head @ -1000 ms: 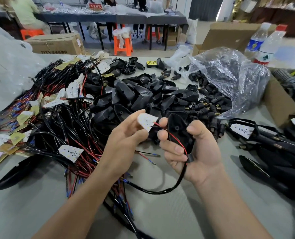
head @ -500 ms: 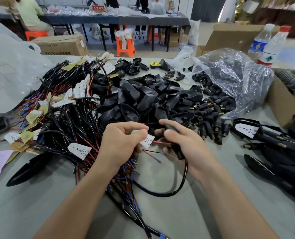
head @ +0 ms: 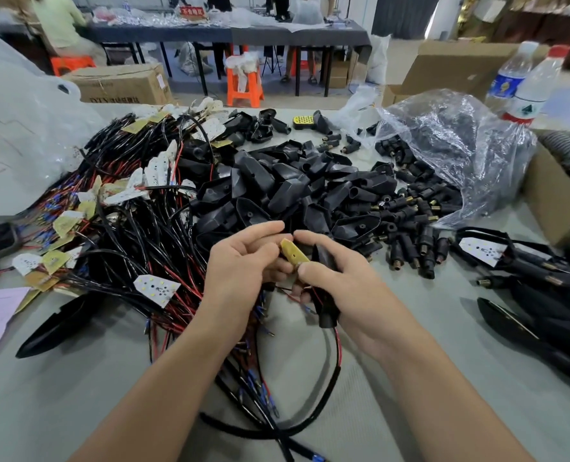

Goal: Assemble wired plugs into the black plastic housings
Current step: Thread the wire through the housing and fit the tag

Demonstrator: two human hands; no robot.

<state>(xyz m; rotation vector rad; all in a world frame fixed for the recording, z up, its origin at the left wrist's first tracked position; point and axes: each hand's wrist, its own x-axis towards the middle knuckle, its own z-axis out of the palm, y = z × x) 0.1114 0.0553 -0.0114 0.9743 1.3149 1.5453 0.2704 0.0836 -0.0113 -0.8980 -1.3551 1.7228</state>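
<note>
My left hand (head: 243, 268) pinches a small triangular circuit board (head: 293, 253), its yellow back turned up. My right hand (head: 340, 281) grips a black plastic housing (head: 325, 295) just right of the board, thumb near the board's lower end. Red and black wires run from the board through the housing's round neck and loop down over the table as a black sheathed cable (head: 310, 425). A heap of empty black housings (head: 277, 188) lies just behind my hands. A tangle of wired boards (head: 127, 228) spreads to the left.
Loose black plugs with brass tips (head: 410, 235) spill from a clear plastic bag (head: 457, 145) at right. Finished assemblies (head: 526, 295) lie at far right beside a cardboard box (head: 556, 201). Two water bottles (head: 526, 85) stand behind. A black cover (head: 57, 328) lies front left.
My hands have dropped lower and drawn together. The board has flipped from its white face to its yellow back, and the housing now sits upright in my right hand.
</note>
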